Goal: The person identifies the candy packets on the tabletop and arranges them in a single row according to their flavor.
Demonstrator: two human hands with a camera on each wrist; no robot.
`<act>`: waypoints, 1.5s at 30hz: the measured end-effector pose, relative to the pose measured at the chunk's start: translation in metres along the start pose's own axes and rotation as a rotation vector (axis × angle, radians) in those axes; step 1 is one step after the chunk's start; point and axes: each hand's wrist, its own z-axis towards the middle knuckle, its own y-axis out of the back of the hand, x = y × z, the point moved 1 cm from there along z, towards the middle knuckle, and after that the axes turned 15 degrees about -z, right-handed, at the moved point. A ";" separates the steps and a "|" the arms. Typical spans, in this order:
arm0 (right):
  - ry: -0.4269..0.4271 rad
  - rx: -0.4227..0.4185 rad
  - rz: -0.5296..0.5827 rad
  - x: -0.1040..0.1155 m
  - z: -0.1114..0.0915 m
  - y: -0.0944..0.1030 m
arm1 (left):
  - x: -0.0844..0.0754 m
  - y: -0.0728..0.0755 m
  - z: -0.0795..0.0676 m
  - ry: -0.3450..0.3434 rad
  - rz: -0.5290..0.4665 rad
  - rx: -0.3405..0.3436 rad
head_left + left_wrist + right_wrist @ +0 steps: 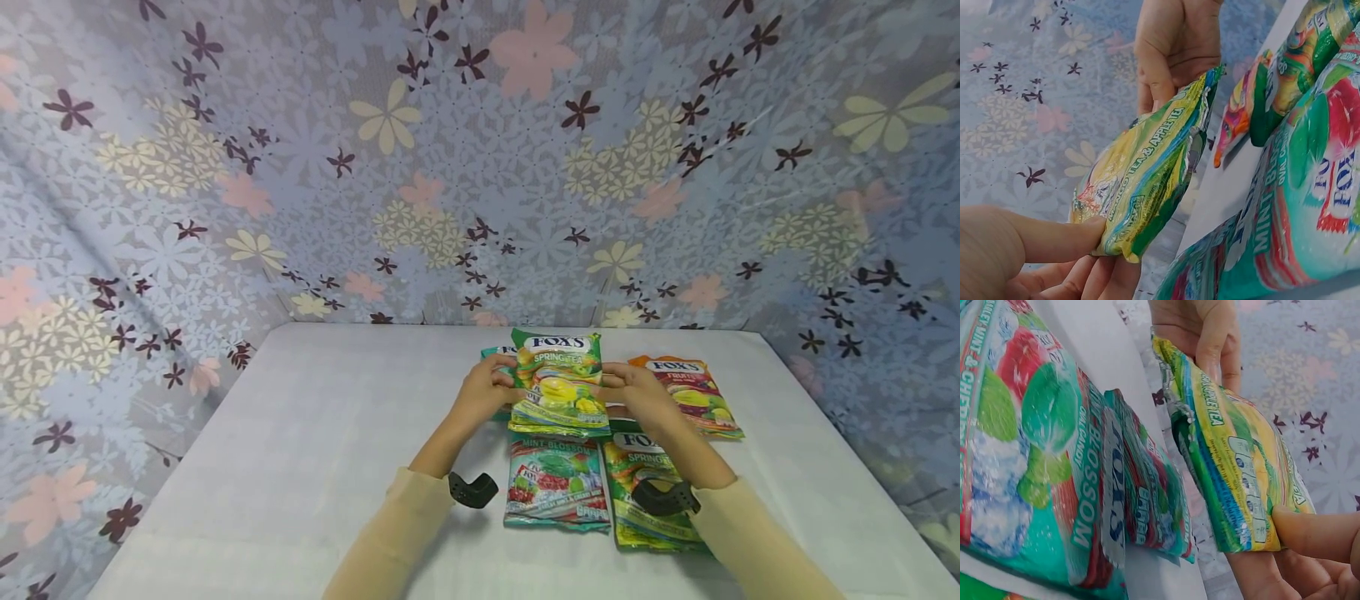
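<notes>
Both hands hold a green and yellow Fox's Spring Tea candy bag (558, 387) by its two sides, tilted up above the other bags. My left hand (483, 390) pinches the left edge, thumb on the printed face and fingers behind, as the left wrist view shows. On the opposite edge my right hand (637, 396) pinches likewise, its thumb (1316, 534) on the front. Just below lies a teal and red Mint Blossom bag (557, 492). A second Spring Tea bag (633, 521) lies beside it, partly hidden under my right wrist.
Behind the held bag, a teal Fox's bag (492, 353) is mostly covered. An orange and red Fruits bag (701, 396) lies at the right. All rest on a white table (300, 433), with a floral cloth (465, 167) rising at its back and sides.
</notes>
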 end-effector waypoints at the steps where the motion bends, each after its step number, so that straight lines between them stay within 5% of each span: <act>1: 0.001 -0.002 0.005 0.001 0.000 -0.001 | -0.001 0.002 -0.001 0.001 0.005 0.001; 29: 0.052 0.009 0.025 0.018 0.023 -0.046 | -0.003 0.053 -0.013 0.056 -0.005 -0.031; 45: 0.072 0.048 0.050 0.045 0.064 -0.106 | -0.004 0.120 -0.020 0.073 0.051 -0.166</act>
